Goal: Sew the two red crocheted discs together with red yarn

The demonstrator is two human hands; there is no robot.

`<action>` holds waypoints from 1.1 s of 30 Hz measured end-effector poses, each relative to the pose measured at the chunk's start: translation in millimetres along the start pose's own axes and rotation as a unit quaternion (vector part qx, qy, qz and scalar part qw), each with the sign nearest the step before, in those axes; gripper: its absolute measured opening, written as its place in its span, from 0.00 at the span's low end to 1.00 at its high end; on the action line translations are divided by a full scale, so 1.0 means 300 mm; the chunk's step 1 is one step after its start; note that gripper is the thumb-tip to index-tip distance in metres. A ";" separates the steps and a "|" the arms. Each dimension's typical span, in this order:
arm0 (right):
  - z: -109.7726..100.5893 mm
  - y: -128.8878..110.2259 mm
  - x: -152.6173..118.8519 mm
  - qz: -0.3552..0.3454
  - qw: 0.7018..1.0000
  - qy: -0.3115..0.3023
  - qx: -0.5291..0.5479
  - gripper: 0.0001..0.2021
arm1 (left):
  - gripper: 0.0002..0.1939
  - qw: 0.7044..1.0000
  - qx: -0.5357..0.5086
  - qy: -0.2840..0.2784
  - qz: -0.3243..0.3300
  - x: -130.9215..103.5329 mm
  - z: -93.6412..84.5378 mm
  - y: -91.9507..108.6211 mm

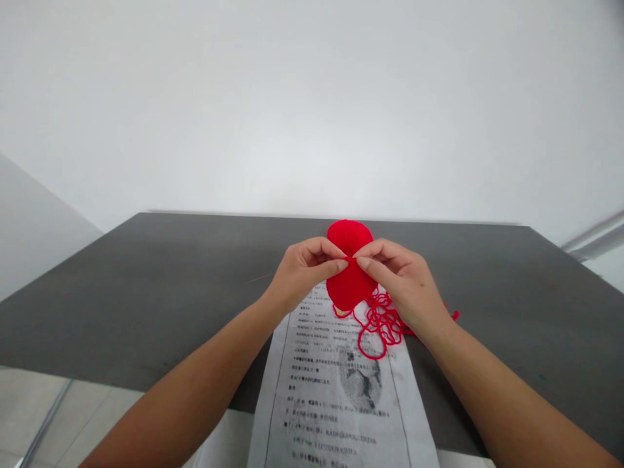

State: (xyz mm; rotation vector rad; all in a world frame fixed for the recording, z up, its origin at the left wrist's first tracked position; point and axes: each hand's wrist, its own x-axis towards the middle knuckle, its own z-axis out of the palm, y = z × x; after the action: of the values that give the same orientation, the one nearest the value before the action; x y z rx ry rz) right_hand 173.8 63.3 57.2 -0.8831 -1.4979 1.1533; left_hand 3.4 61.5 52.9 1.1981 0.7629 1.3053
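Note:
A red knitted or crocheted piece [351, 286] hangs between my two hands, its lower edge rounded. My left hand [312, 263] pinches its upper edge between thumb and fingertips. Close beside it, my right hand [392, 266] pinches the same edge, the fingertips almost meeting. Just behind them rises a rounded red mass [348, 233] that looks like a ball of yarn; its lower part is hidden. Loose loops of red yarn [383, 322] lie below and partly under my right hand. A small yellowish thing [342, 312] peeks out below the piece, too covered to name.
A long printed sheet [336, 429] with text and a dark photo lies under the yarn and runs over the table's near edge. The dark grey table [146, 292] reaches back to a white wall [292, 97]. Pale floor tiles [88, 416] show at the lower left.

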 end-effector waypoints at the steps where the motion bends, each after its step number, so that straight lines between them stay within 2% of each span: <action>1: 0.000 -0.001 0.000 0.000 1.000 0.000 0.001 0.06 | 0.08 1.000 0.008 0.001 0.004 -0.001 0.000 0.001; 11: 0.001 -0.007 0.001 -0.003 1.000 -0.004 -0.012 0.06 | 0.06 0.995 0.090 -0.009 0.051 -0.003 -0.001 0.014; 17: 0.000 -0.005 -0.004 0.004 1.000 -0.006 -0.029 0.07 | 0.05 0.993 0.106 -0.013 0.052 -0.005 0.000 0.014; 21: -0.003 -0.008 -0.004 0.007 0.999 -0.008 -0.036 0.07 | 0.06 0.995 0.091 -0.013 0.031 -0.005 0.000 0.011; 29: -0.003 0.001 -0.001 0.020 1.000 -0.004 -0.008 0.08 | 0.09 0.998 -0.017 -0.032 -0.043 0.004 -0.004 0.007; 33: -0.002 0.005 -0.002 0.022 1.000 -0.002 -0.001 0.08 | 0.09 0.997 -0.020 -0.038 -0.062 0.004 -0.010 0.008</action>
State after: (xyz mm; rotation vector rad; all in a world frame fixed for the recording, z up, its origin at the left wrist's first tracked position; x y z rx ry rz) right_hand 174.5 63.3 55.6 -0.9204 -1.4896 1.1867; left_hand 0.1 63.0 54.5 1.1442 0.7418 1.1624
